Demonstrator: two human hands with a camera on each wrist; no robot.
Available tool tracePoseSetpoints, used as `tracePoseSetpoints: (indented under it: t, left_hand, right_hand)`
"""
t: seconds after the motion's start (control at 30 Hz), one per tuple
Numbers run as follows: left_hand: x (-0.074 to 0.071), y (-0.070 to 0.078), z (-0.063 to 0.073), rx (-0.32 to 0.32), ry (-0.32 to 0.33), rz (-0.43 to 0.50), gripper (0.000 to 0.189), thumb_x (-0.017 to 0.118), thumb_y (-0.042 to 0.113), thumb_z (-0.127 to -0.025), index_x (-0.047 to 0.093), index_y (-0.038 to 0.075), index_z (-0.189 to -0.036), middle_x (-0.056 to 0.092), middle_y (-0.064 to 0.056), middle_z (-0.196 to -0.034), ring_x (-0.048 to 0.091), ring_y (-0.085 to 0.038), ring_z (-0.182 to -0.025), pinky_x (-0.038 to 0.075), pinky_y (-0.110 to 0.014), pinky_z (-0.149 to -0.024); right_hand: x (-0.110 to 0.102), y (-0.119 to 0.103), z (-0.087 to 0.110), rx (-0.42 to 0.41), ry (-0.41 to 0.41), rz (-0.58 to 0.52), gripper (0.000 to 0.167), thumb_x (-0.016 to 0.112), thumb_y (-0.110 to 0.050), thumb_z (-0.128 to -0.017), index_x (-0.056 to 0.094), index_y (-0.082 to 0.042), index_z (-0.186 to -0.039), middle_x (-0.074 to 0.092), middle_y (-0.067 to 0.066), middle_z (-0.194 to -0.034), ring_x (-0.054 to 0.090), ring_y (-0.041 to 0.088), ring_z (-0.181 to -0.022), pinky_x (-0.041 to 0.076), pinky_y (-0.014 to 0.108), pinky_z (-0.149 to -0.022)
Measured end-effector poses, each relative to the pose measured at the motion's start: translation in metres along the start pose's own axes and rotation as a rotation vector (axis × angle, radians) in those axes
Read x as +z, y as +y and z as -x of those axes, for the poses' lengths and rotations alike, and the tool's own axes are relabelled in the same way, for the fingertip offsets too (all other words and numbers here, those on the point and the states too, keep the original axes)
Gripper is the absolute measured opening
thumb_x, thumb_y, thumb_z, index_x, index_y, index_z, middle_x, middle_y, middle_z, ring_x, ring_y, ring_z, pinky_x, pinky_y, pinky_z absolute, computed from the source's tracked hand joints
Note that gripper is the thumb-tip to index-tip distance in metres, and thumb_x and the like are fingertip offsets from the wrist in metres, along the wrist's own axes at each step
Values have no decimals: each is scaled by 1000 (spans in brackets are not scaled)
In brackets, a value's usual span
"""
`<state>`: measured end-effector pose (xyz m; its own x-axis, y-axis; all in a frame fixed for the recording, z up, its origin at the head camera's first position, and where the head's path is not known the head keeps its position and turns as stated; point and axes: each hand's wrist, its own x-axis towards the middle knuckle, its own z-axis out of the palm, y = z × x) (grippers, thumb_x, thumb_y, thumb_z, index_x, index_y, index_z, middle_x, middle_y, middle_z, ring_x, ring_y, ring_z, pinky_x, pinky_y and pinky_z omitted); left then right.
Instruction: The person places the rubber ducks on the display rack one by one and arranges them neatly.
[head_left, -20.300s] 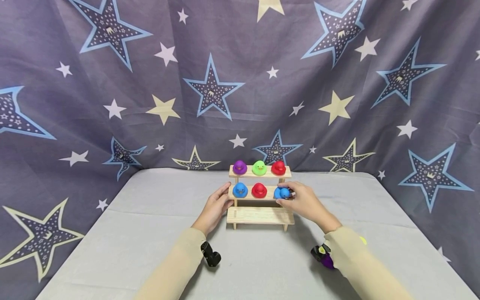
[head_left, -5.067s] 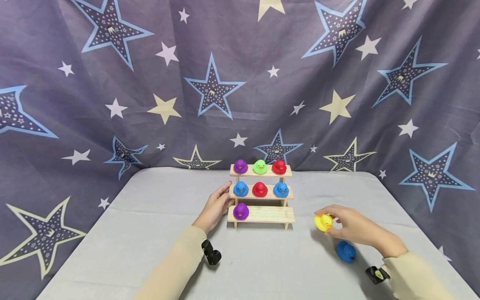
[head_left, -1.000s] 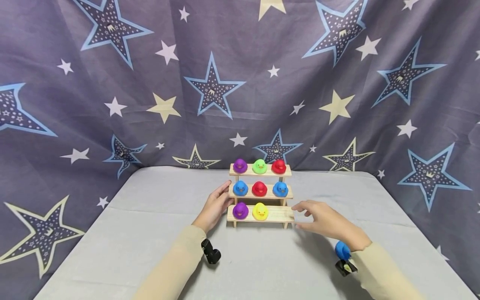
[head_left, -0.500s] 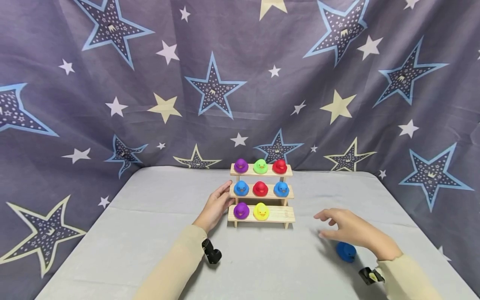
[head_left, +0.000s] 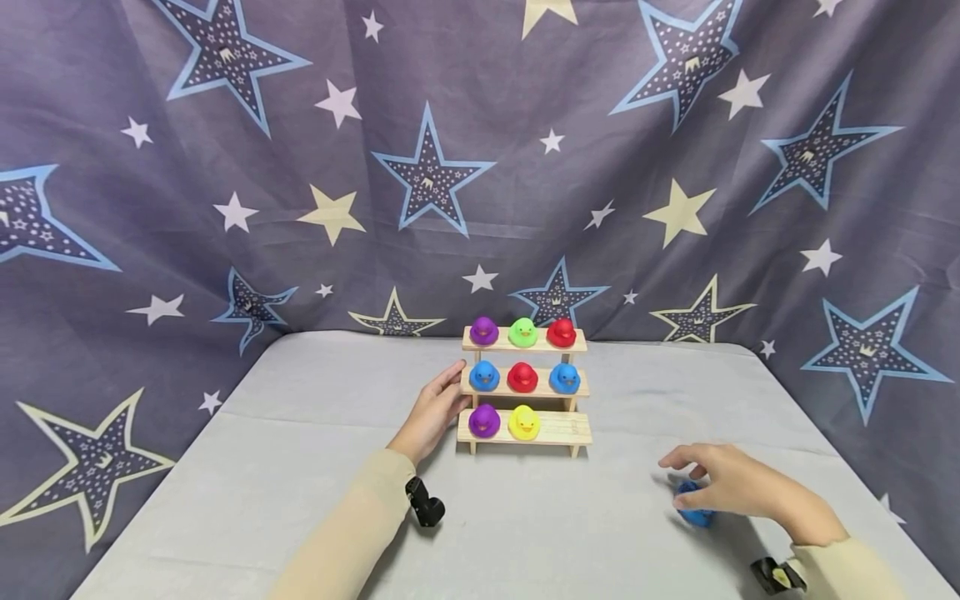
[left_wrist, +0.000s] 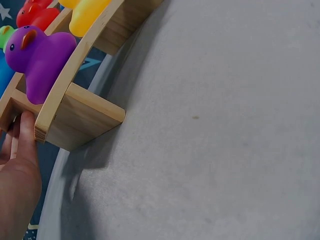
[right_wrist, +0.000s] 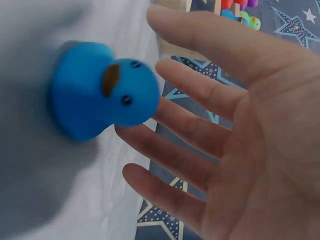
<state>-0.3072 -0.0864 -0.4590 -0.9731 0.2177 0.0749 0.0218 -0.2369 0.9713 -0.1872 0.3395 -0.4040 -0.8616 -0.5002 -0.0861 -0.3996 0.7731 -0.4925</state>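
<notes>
A three-tier wooden stand [head_left: 557, 427] holds rows of rubber ducks. On its bottom shelf sit a purple duck [head_left: 484, 422] and a yellow duck [head_left: 524, 423], and the right end of that shelf is bare. My left hand [head_left: 431, 417] grips the stand's left side at the middle shelf; in the left wrist view its fingers reach in behind the bottom shelf. Farther right, my right hand [head_left: 738, 483] hovers with fingers spread around a blue rubber duck [right_wrist: 85, 92] on the table. The right wrist view shows the thumb and fingers apart, with the duck's head between.
The upper two shelves carry a purple duck [head_left: 483, 332], a green duck [head_left: 522, 332], a red duck [head_left: 561, 333] and several more. Grey cloth covers the table [head_left: 547, 525]. A star-patterned curtain [head_left: 480, 217] hangs behind and at both sides.
A purple and a yellow duck have come onto the bottom shelf since the oldest frame. My right hand has released the yellow duck and moved right to the blue one. The left hand stays put.
</notes>
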Motion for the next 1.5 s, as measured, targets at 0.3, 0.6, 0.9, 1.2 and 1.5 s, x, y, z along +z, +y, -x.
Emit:
tracePoseSetpoints:
  t: [0.3, 0.6, 0.9, 1.2, 1.5]
  left_hand:
    - [2, 2, 0, -10, 15, 0, 57, 45, 3, -102, 29, 1, -156, 33, -20, -155, 39, -34, -140, 43, -30, -111]
    - [0, 1, 1, -10, 13, -1, 55, 44, 3, -103, 29, 1, -156, 33, -21, -155, 39, -34, -140, 44, -30, -111]
    - [1, 1, 1, -18, 19, 5, 56, 45, 2, -102, 30, 2, -156, 36, -19, -153, 41, -33, -139, 44, -28, -110]
    - [1, 1, 1, -12, 18, 0, 56, 44, 1, -102, 29, 1, -156, 31, -21, -156, 38, -33, -141, 43, -30, -111]
    - [1, 0, 1, -8, 10, -1, 56, 44, 2, -102, 29, 1, -156, 29, -22, -157, 37, -34, -142, 43, -29, -111]
  right_hand:
    - [12, 17, 13, -1, -1, -44, 47, 87, -31, -75, 70, -11, -114, 68, 5, -110, 64, 15, -88, 55, 25, -69]
    - [16, 25, 23, -26, 27, -3, 55, 89, -29, -72, 67, -16, -121, 66, 6, -117, 61, 18, -101, 55, 30, -80]
    - [18, 27, 23, -4, 35, 11, 54, 89, -26, -71, 67, -18, -120, 65, 7, -118, 60, 22, -103, 54, 30, -81]
    - [19, 27, 22, -8, 37, 29, 54, 88, -27, -72, 67, -19, -121, 64, 6, -118, 60, 24, -105, 55, 31, -82]
    - [17, 25, 23, -12, 29, 18, 53, 88, -26, -73, 67, -17, -121, 64, 7, -117, 60, 19, -101, 55, 31, -80]
